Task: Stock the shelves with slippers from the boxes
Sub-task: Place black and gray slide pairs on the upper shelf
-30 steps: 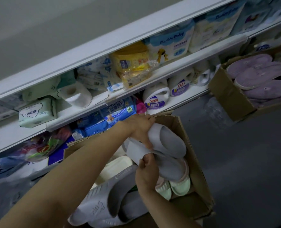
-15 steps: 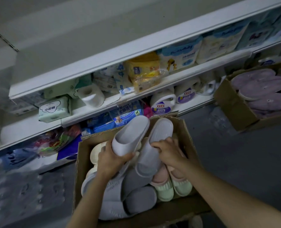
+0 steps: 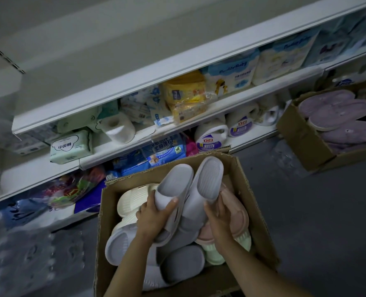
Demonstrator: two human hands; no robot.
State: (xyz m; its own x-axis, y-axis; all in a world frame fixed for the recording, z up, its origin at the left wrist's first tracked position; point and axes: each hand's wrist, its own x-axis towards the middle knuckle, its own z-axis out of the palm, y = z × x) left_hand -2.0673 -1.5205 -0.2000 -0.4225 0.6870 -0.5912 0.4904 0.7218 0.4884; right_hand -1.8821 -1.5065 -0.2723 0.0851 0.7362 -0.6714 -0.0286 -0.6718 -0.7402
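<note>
Head view: above the cardboard box (image 3: 245,185), the left hand (image 3: 154,217) grips one grey slipper (image 3: 173,189). The right hand (image 3: 218,217) grips a second grey slipper (image 3: 207,181) just beside it, soles touching

near box (image 3: 245,189) before shelves (image 3: 134,146) | second box (image 3: 295,133) right, contents perhaps slippers (image 3: 336,112)

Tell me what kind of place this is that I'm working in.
Most likely a small shop or its stockroom. White shelves carry packaged goods: diaper packs, detergent jugs, tissue packs. Open cardboard boxes of slippers sit on the floor, and both hands hold a grey pair.
</note>
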